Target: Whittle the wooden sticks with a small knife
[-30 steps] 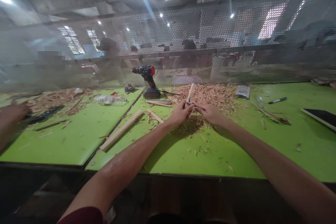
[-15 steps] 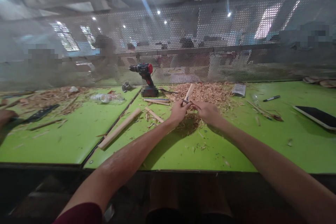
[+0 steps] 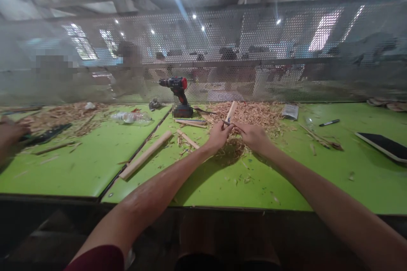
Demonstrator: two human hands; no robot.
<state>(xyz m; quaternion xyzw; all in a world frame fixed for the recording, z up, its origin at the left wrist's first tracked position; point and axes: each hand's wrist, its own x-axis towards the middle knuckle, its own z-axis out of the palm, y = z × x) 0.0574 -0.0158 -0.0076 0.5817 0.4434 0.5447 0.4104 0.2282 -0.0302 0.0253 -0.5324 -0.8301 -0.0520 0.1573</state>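
Observation:
My left hand (image 3: 218, 136) is closed around the lower end of a pale wooden stick (image 3: 232, 111), whose far end points away from me over the shavings. A small dark blade-like tool (image 3: 226, 123) lies across the stick between my hands. My right hand (image 3: 254, 136) is closed on the right end of this tool, its fingers almost touching the left hand. Behind and beneath both hands spreads a heap of curly wood shavings (image 3: 263, 114).
A cordless drill (image 3: 179, 93) stands upright behind thin sticks. A thick wooden rod (image 3: 146, 156) lies left, near a plastic bottle (image 3: 132, 117). On the right are a pen (image 3: 330, 123) and a tablet (image 3: 383, 145). Another person's hand (image 3: 11, 135) is at the far left. Mesh screen (image 3: 203, 76) behind.
The other person's hand at the far left has moved up and inward over the dark tool there. My hands have barely shifted, still gripping the stick and the small tool.

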